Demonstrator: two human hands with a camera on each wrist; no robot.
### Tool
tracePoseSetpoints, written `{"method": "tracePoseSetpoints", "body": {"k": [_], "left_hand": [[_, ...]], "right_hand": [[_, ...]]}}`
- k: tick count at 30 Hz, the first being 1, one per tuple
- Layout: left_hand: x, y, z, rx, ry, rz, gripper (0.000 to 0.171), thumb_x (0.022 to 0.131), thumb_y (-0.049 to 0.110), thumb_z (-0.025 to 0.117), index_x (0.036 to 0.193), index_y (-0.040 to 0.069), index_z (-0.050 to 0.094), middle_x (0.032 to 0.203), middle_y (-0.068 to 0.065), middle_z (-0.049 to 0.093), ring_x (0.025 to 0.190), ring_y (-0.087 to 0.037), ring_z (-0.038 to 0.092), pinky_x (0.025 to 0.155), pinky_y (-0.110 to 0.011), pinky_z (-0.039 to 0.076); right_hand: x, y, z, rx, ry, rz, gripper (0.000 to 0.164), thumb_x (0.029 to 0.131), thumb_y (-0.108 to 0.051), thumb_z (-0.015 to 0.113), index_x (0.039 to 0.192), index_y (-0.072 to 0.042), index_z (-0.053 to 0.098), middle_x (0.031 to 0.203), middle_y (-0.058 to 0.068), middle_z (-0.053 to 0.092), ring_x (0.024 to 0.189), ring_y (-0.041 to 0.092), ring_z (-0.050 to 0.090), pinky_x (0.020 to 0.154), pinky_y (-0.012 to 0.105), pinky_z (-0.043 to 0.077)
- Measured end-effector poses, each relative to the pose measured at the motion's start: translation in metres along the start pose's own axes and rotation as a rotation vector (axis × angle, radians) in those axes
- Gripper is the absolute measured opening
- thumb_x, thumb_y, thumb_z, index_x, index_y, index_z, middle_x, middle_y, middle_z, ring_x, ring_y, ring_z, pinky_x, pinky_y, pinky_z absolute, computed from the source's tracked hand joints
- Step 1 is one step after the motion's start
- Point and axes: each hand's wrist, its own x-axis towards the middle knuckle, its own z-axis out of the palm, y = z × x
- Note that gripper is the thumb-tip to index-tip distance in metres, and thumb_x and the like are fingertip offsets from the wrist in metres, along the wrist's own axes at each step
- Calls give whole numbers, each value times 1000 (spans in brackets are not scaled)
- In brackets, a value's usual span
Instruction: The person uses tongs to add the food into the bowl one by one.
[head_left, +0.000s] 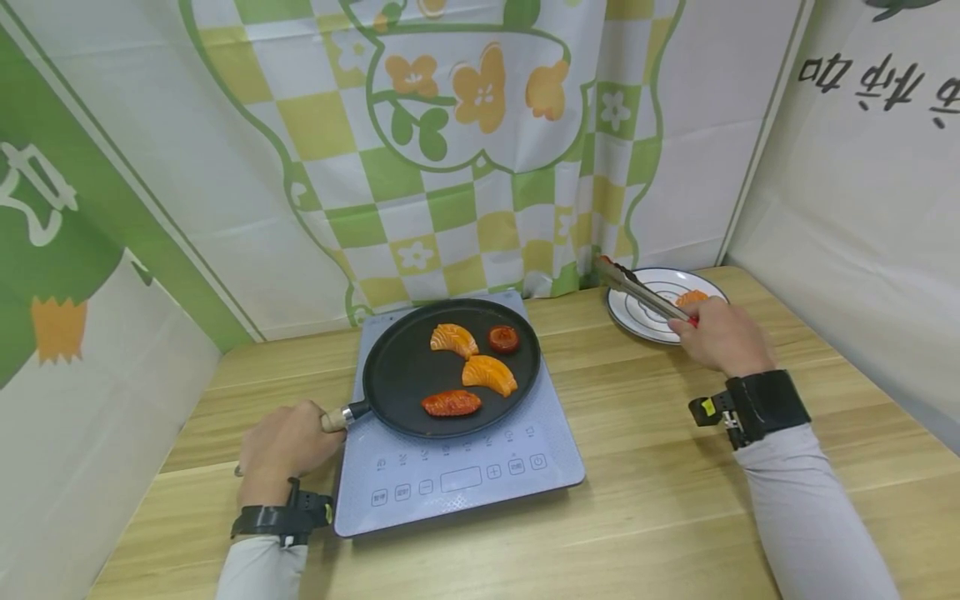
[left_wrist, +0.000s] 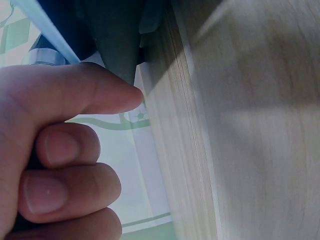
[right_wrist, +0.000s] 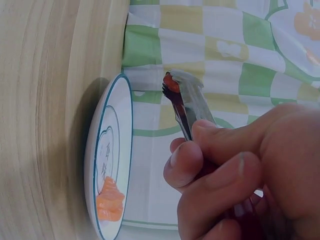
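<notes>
Plate (head_left: 639, 322) just beyond my right hand (head_left: 723, 337), cooktop (head_left: 525, 493) off left. Right fingers curled round tongs (head_left: 645, 294), long axis forward-left from it, tips pinching red food (right_wrist: 171, 82). Left hand (head_left: 288, 443) grips pan handle (head_left: 333, 419).

Cooktop (head_left: 472, 454) shows plus (head_left: 493, 472), minus (head_left: 426, 487), power signs (head_left: 538, 461); wall (head_left: 862, 175) bears Chinese characters (head_left: 888, 82)

Kitchen-type cooking corner. Hob (head_left: 551, 454) and pan (head_left: 405, 367) near frame centre, plate (head_left: 637, 321) at right, patterned cloth (head_left: 465, 204) upper centre.
</notes>
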Motion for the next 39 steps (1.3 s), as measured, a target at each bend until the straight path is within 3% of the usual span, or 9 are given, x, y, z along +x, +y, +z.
{"method": "tracePoseSetpoints", "body": {"k": [6, 10, 22, 31, 39], "left_hand": [[1, 0, 1, -6, 4, 1, 38, 86, 42, 52, 59, 17, 43, 55, 1, 41, 52, -17, 40, 46, -32, 27], [0, 1, 1, -10, 5, 0, 37, 86, 40, 52, 59, 17, 43, 55, 1, 41, 52, -17, 40, 46, -32, 27], [-1, 0, 1, -16, 0, -2, 36, 86, 40, 50, 59, 17, 43, 56, 1, 42, 53, -17, 41, 46, -33, 28], [-1, 0, 1, -19, 0, 1, 37, 87, 41, 50, 59, 16, 44, 56, 1, 41, 52, -17, 40, 46, -32, 27], [-1, 0, 1, -22, -1, -1, 37, 86, 40, 52, 59, 17, 44, 55, 1, 41, 52, -16, 39, 46, -31, 27]], "right_hand": [[-2, -3, -2, 0, 17, -21, 41, 94, -37, 54, 124, -9, 59, 117, 10, 56, 85, 31, 51, 59, 39, 39], [-3, -6, -4, 4, 17, -21, 44, 94, -38, 53, 126, -8, 57, 122, 9, 54, 89, 30, 51, 61, 41, 39], [-5, -14, -7, -1, 15, 3, 45, 93, -41, 53, 129, -14, 57, 117, 9, 56, 91, 33, 53, 61, 44, 40], [-7, -18, -6, -8, 32, -19, 43, 93, -40, 53, 126, -12, 59, 125, 11, 54, 97, 39, 55, 64, 48, 42], [-9, -25, -10, -28, 10, -34, 44, 94, -43, 52, 128, -15, 58, 120, 11, 55, 97, 37, 55, 65, 47, 42]]}}
